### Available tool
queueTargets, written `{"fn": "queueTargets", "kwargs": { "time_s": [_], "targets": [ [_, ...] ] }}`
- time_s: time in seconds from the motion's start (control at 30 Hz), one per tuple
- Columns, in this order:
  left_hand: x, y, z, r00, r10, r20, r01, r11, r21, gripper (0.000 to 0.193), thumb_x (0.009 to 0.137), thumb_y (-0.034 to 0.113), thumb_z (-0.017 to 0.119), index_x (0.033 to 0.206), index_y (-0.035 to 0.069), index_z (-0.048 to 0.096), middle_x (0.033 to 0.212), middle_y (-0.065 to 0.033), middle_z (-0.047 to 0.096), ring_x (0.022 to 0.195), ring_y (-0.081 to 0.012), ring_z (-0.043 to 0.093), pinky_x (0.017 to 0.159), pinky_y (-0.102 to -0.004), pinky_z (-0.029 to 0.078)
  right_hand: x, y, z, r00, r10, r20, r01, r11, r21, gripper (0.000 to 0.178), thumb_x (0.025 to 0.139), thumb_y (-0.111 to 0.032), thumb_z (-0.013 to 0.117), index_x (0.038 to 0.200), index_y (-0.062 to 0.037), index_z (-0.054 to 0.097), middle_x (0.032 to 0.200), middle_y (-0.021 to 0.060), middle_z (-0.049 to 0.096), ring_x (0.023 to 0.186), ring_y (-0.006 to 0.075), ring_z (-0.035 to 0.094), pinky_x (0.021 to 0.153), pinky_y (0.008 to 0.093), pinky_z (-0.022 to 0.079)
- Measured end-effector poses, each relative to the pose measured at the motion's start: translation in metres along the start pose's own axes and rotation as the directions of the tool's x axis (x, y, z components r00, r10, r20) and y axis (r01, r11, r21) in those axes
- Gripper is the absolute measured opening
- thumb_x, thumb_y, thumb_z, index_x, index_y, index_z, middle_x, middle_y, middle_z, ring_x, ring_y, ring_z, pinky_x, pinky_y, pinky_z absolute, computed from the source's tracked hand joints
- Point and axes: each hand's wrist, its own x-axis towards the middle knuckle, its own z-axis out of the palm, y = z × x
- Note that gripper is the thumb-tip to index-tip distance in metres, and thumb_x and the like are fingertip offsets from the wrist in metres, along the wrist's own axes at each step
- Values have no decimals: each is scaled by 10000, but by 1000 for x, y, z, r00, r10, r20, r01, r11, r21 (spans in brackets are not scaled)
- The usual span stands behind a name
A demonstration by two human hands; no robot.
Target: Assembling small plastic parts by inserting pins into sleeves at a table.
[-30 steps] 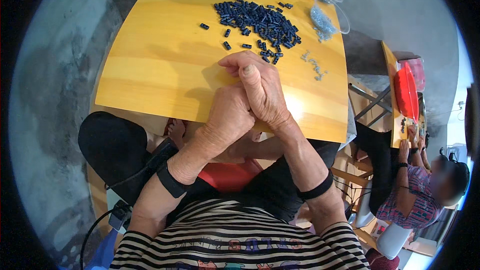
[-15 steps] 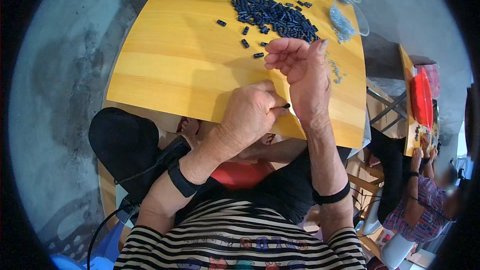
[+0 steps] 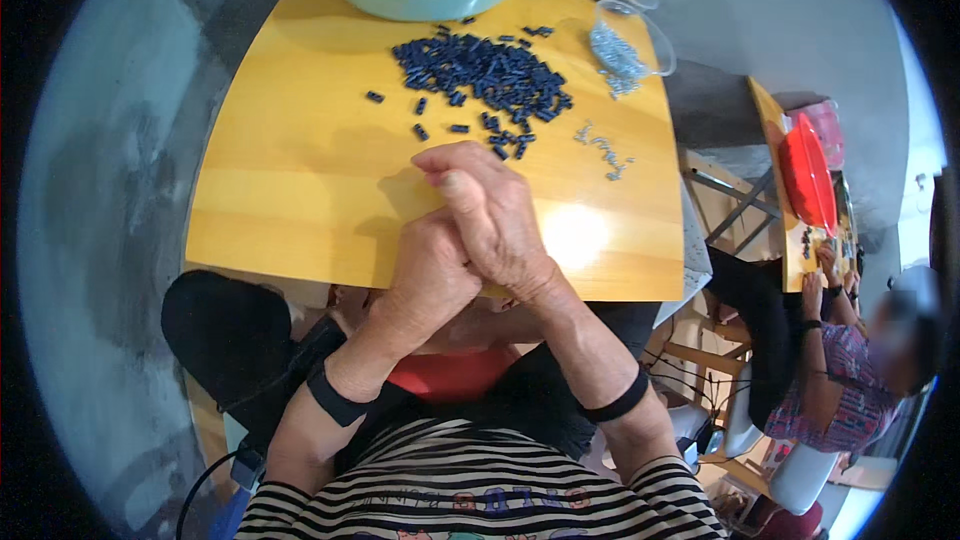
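Note:
Over the near part of the yellow table, my two hands meet. My left hand [image 3: 432,265] is closed in a fist; the small black tube-like piece that showed at its fingertips a moment ago is now hidden. My right hand [image 3: 495,210] lies over the left from the right side, palm against it, its fingers stretched together and pointing away. Just beyond my hands, several loose black pieces [image 3: 459,128] lie at the near edge of a heap of black pieces [image 3: 490,75]. Small silvery parts [image 3: 605,150] are scattered to the right.
A light-blue basin [image 3: 420,5] full of black pieces stands at the far edge of the yellow table [image 3: 290,210]. Clear plastic tubs [image 3: 650,45] with silvery parts sit at the far right. Another person [image 3: 835,390] works at a table with a red basin [image 3: 808,175], farther right.
My right hand has come down onto my left fist, covering the black piece. The view has shifted, so more of the blue basin shows.

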Motion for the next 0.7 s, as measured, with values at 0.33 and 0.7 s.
{"fn": "queueTargets", "kwargs": {
  "time_s": [0.33, 0.7],
  "targets": [
    [11, 16, -20, 980, -113, 164, 121, 992, -40, 95, 730, 55, 741, 804, 9, 704, 636, -75, 582, 635, -160, 604, 577, -282, 460, -60, -42, -51, 994, -84, 63, 102, 915, -389, 372, 769, -145, 708, 1092, -4, 588, 928, 145, 607, 856, 332, 604, 756, 397, 508],
    [-2, 41, -10, 881, -292, 371, 422, 839, -343, 82, 771, 37, 720, 820, -28, 730, 710, -51, 690, 671, -84, 625, 596, -221, 485, -101, -37, -54, 989, -140, 55, 143, 762, -631, 354, 788, -94, 644, 1117, -1, 554, 832, 96, 596, 742, 247, 632, 628, 337, 528]
  ]
}}
